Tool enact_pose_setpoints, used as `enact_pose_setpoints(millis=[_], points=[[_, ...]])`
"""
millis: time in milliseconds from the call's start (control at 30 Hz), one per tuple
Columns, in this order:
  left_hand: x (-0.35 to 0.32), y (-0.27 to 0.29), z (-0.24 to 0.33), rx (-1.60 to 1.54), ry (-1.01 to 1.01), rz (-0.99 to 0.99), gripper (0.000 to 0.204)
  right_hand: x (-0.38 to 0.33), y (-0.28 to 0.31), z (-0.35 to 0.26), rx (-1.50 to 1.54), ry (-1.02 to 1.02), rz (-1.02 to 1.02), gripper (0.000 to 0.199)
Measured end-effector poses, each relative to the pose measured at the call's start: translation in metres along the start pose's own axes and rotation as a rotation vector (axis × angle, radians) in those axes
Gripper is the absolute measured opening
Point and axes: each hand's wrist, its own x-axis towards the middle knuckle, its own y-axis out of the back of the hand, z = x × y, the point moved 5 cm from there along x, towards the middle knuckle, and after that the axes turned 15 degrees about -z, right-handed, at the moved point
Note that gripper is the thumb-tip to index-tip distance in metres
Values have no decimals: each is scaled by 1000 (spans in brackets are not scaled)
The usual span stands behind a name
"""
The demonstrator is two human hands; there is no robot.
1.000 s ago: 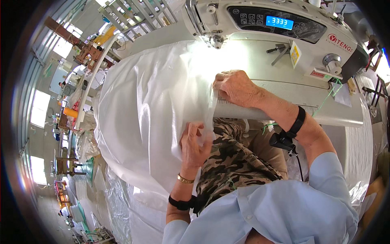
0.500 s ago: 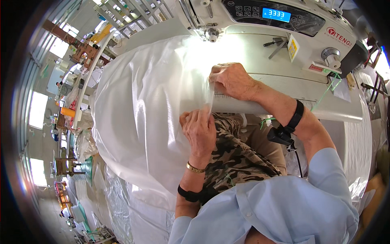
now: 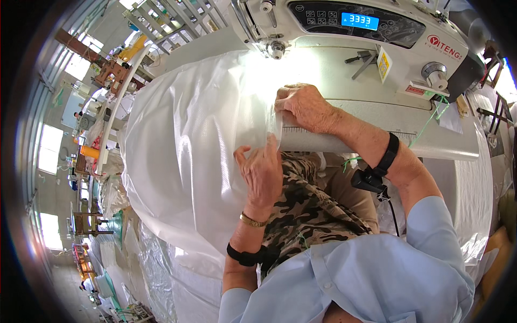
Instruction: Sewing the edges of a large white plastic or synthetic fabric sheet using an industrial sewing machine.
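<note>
A big sheet of shiny white woven plastic (image 3: pixel 177 156) lies over the table's left half and drapes down past its front edge. My right hand (image 3: pixel 309 109) is closed, pinching the sheet's right edge, close to the sewing machine's lit needle area. Below it, my left hand (image 3: pixel 261 177) rests on the same edge with fingers apart, one stretched up along the folded strip and another out to the left. The sewing machine (image 3: pixel 361 27) stands above both hands; glare hides detail around its needle.
A printed ruler scale (image 3: pixel 301 130) runs along the table's front. Dark small tools (image 3: pixel 363 60) lie under the machine arm, and green thread (image 3: pixel 431 126) hangs at the right. My camouflage-clad lap (image 3: pixel 312 207) is below. Clear plastic sheeting (image 3: pixel 156 258) hangs at lower left.
My left hand has loosened, its fingers spreading from the sheet's edge, and has shifted slightly left. My right hand keeps its pinch almost in place. The whole view has shifted a little.
</note>
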Motion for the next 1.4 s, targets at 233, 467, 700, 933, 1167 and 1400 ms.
enact_pose_setpoints(millis=[233, 467, 700, 933, 1167, 1400], points=[[6, -1, -2, 8, 25, 24, 19, 0, 1, -2, -17, 9, 9, 6], [12, 12, 1, 65, -137, 103, 19, 0, 0, 3, 60, -41, -10, 12], [19, 8, 19, 295, -406, -128, 23, 3, -7, 19, -66, -276, 25, 20], [22, 3, 23, 301, -468, -204, 25, 6, -17, 26, -134, -325, -142, 24], [32, 6, 12, 195, -487, -159, 11, 3, -14, 22, -127, -308, -93, 28], [52, 3, -7, 248, -449, -149, 13, 5, -17, 28, -38, -310, -126, 29]])
